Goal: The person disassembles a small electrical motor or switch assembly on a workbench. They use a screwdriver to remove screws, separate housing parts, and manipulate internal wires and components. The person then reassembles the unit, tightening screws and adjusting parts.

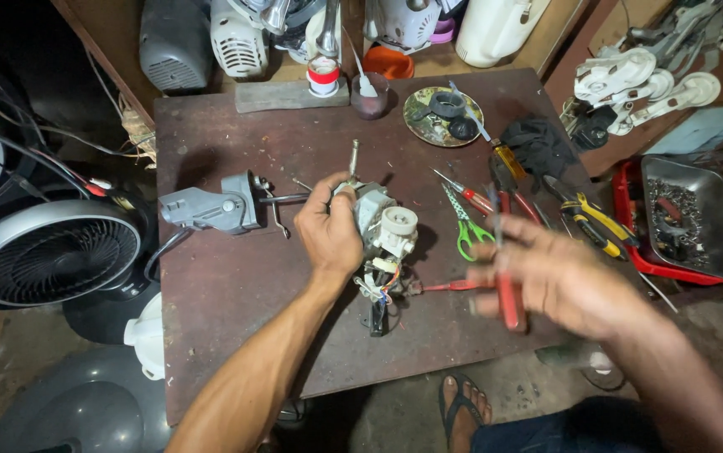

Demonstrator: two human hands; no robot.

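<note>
Right hand (559,281), blurred, hovers open-fingered over red-handled pliers (508,285); whether it grips them I cannot tell. Left hand (328,231) is closed around the fan motor (382,231), mid-tabletop (236,277). Picking a tool seems the step now.

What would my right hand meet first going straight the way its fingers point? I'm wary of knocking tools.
Probably the red-handled pliers beneath the blurred right hand, then the green scissors; depth is unclear.

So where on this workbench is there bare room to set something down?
Bare board lies in front of the grey housing, left of the left hand, and behind the fan motor toward the round dish. The right side is crowded: scissors, pliers, right hand.
</note>
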